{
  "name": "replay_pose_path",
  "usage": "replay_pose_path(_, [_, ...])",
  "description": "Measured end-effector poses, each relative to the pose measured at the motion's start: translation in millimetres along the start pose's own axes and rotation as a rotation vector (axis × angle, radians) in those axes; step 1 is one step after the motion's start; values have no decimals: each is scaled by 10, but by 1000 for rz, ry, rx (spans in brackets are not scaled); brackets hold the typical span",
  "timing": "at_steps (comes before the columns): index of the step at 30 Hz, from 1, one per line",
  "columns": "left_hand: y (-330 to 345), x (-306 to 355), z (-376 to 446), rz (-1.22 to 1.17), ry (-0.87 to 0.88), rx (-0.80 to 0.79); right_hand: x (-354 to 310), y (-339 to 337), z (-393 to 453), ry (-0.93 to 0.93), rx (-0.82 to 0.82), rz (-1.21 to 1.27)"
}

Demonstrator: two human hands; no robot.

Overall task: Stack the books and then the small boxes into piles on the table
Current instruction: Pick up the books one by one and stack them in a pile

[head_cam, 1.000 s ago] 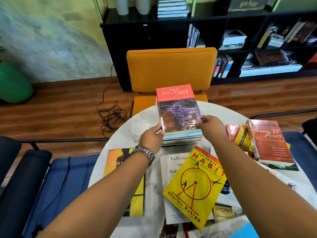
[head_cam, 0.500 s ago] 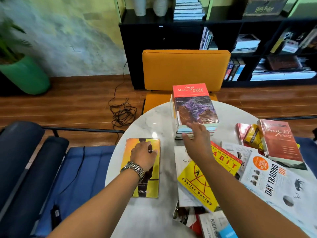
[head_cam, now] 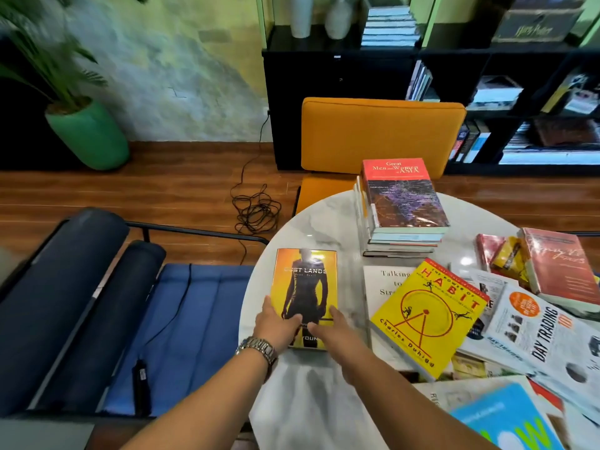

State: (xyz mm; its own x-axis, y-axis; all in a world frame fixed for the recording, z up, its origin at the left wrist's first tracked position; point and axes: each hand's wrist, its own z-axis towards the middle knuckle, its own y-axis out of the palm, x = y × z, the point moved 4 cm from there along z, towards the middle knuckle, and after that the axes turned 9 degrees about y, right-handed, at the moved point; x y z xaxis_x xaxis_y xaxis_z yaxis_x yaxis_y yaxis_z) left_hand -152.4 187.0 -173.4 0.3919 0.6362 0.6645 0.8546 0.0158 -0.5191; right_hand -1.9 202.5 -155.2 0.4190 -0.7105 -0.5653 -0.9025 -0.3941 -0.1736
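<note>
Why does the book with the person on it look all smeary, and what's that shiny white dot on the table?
Head view: the Dust Lands book is smeared by motion blur as both hands reach it; the white dot is lamp glare on the glossy marble table; the wide lens bends the bookshelf at the edges.
</note>
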Motion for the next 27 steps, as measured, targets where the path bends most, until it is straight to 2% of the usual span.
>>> replay_pose_path(4, [-80,-21,17,-210,-108,9,-6,-35,-5,50,-34,146])
replay_pose_path(10, [-186,-102,-71,-245,-165,-75,47,-168,-78,107,-49,268])
replay_pose_path(13, [-162,-165,-49,-354,-131,-146,107,-130,-109,172,-183,367])
replay_pose_path(16, [-243,-107,-47,-434,-41,-111,138,-119,-139,175,-175,367])
replay_pose_path(19, [-398,102,-102,-387,74,-52,74,-144,-136,103,-146,301])
replay_pose_path(23, [-403,390,-110,-639,134,-133,-197,-325,-221,-80,-132,243])
replay_pose_path(27, [-346,903,-68,-751,223,-190,-590,-770,-305,-287,-22,253])
